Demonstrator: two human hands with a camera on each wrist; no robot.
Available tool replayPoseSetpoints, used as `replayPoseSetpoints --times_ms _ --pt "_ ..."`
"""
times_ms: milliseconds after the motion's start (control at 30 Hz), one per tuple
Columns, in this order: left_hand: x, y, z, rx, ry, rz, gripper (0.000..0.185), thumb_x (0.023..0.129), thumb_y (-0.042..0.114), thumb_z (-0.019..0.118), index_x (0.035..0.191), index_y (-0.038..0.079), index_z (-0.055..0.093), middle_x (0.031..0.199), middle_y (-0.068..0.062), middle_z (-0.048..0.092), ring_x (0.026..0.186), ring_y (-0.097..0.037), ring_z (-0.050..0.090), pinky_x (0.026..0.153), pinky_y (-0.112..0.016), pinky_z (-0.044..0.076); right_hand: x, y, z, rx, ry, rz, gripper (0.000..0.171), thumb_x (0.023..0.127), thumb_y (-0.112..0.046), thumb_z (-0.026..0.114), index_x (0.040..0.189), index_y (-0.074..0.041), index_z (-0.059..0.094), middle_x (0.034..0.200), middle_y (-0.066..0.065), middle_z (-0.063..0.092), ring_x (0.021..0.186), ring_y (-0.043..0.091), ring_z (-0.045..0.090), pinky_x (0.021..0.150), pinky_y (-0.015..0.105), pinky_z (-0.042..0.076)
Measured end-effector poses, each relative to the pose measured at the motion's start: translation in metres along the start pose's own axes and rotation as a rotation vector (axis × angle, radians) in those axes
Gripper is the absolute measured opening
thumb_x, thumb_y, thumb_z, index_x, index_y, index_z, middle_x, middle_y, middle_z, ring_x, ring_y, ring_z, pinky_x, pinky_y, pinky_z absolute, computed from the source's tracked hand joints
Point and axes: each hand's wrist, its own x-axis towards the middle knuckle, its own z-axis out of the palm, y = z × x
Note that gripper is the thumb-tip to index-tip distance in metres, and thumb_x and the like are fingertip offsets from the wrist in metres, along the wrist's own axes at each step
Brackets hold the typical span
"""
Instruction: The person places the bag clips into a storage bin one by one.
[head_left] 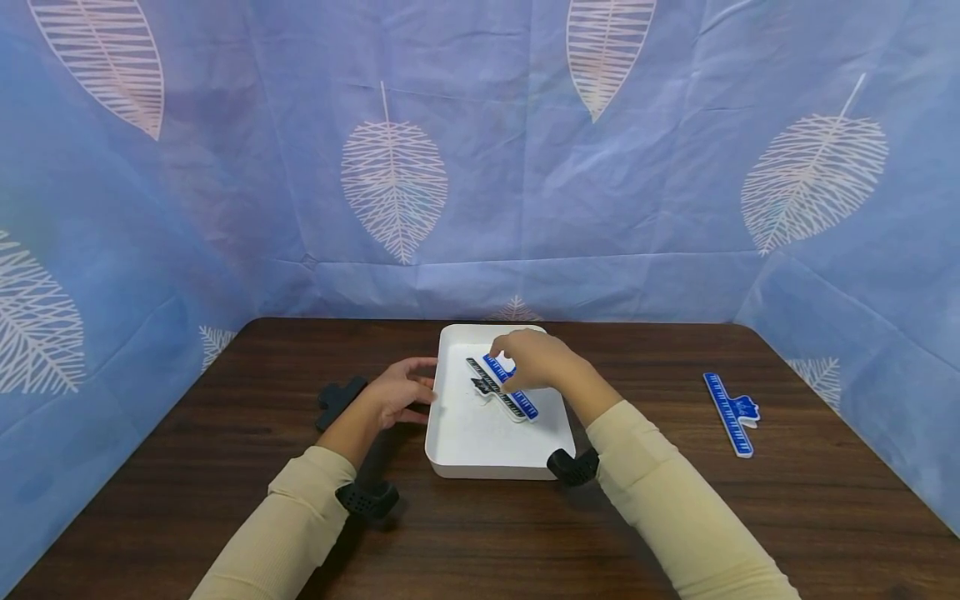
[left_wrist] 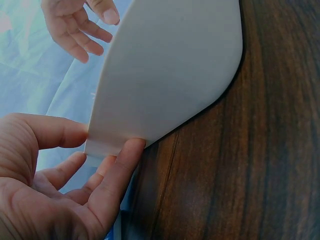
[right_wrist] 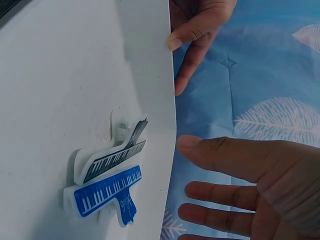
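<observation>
Blue clip (head_left: 511, 387) lies diagonally in white tray (head_left: 480, 450); right hand (head_left: 534, 360) grip spread above.

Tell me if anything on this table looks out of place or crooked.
Two piano-key clips lie aslant in the white tray, under the right hand. A matching blue clip sits alone far right on the table, and a black clip lies outside the tray behind the left hand.

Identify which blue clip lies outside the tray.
The blue clip on the table at right; the other blue clip lies in the tray.
</observation>
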Motion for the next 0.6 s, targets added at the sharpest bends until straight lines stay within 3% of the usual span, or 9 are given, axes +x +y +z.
replayPoseSetpoints --times_ms 600 --pt "-0.001 -0.001 0.000 0.001 -0.001 0.004 0.069 0.088 -0.010 0.060 0.149 0.013 0.038 0.130 -0.020 0.053 0.107 -0.034 0.061 0.081 -0.052 0.054 -0.018 0.002 0.008 0.015 0.119 -0.019 0.048 0.083 -0.026 0.079 0.127 -0.012 0.065 0.129 0.008 0.062 0.120 0.027 0.055 0.099 0.048 0.045"
